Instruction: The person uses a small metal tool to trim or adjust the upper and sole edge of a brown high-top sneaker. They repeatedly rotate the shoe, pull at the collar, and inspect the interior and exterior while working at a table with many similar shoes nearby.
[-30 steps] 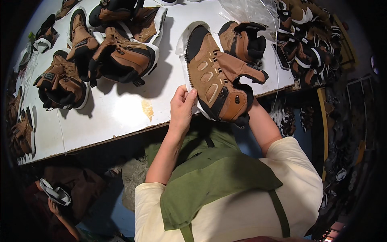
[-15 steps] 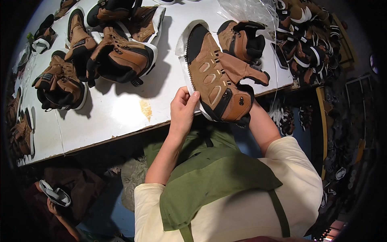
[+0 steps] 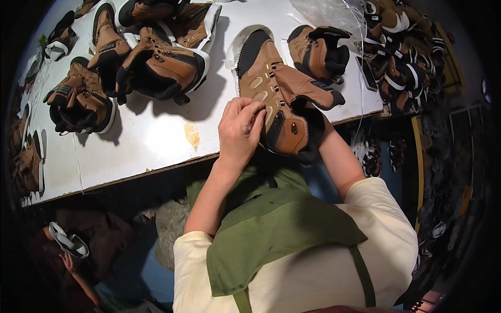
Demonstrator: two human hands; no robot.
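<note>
A brown and tan boot upper (image 3: 292, 125) with a black toe cap tilts up in front of me, its toe pointing away. Pale material (image 3: 241, 39) lines the outer edge around its toe. My left hand (image 3: 240, 128) is at the near left side of this boot, with thumb and fingers pinched together against its panel; whatever is between the fingertips is too small to make out. My right forearm (image 3: 338, 156) reaches up behind the heel. The boot hides my right hand and its fingers.
A white table (image 3: 156, 135) carries several similar brown boots (image 3: 162, 68) at left and one boot (image 3: 318, 52) beyond mine. Clear plastic (image 3: 329, 13) and a dark flat object (image 3: 366, 73) lie at right, near piled shoes (image 3: 402, 57). Another person's hand (image 3: 68, 261) is at lower left, beside a grey-white piece.
My left hand has left the boot's lower edge and moved up onto its side, the fingers now pinched. The boot has turned slightly.
</note>
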